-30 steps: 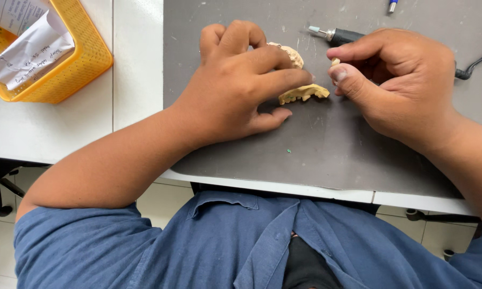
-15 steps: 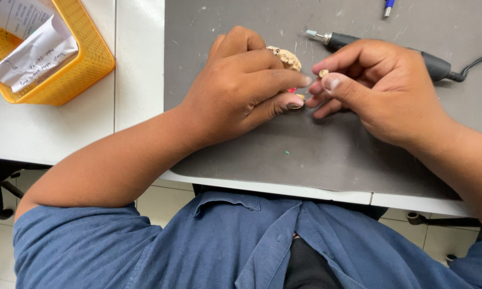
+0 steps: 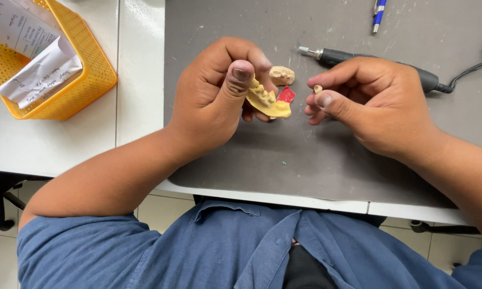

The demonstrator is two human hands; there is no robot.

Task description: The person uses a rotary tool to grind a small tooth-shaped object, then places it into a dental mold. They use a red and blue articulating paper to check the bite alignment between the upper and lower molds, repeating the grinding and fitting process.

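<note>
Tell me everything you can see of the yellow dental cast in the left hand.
The yellow dental cast looks like matte plaster: a curved base with a row of moulded teeth along its upper edge and a red patch, perhaps wax, at its right end. The left hand holds it up above the grey mat, thumb pressed on its left end, fingers behind. It tilts down to the right. The right hand is close but does not touch it.

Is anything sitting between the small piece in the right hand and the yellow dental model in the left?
Nothing visible. The small tooth piece pinched in the right hand faces the dental model held by the left hand across an open gap above the grey mat.
</note>
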